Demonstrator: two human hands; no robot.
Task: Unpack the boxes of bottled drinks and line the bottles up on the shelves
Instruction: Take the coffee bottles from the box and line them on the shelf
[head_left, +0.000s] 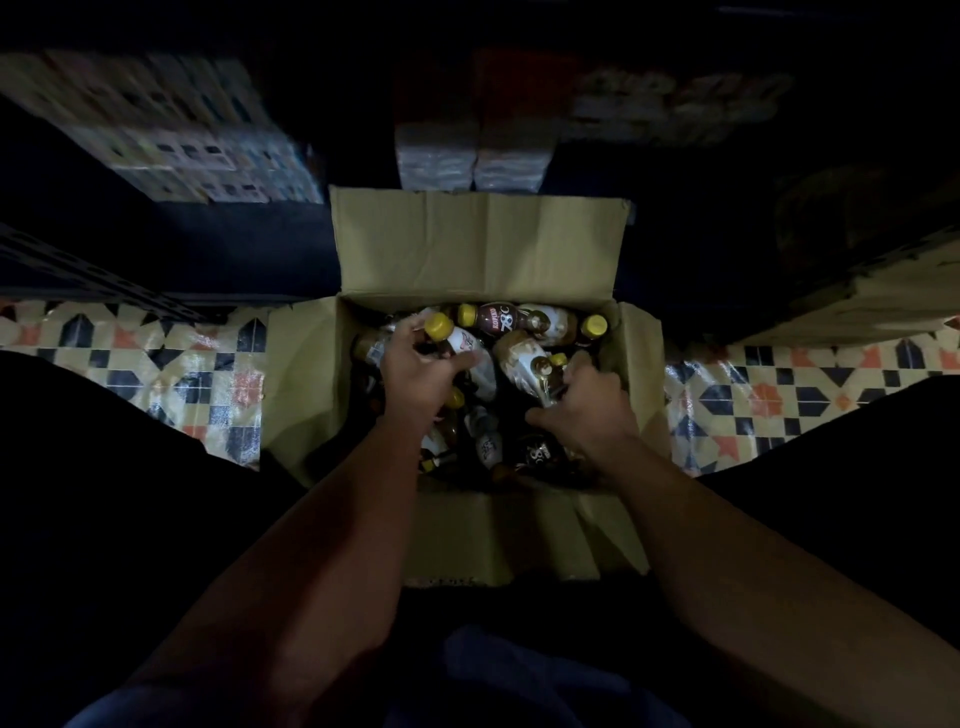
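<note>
An open cardboard box (478, 249) sits on the floor between my knees, holding several brown coffee-drink bottles with yellow caps lying jumbled. My left hand (418, 371) is inside the box and grips a white-labelled bottle (467, 348) just below its yellow cap. My right hand (584, 408) reaches in at the right side, fingers curled round another bottle (530, 361) with a light label. A dark-labelled bottle (498, 316) lies on its side along the back wall of the box.
The floor (171, 374) is patterned tile in cream, navy and orange. Dark shelving (156, 244) stands at the left with stacked white packs (171, 135) above it. Wrapped multipacks (467, 156) stand behind the box. Another cardboard box (872, 296) sits at the right.
</note>
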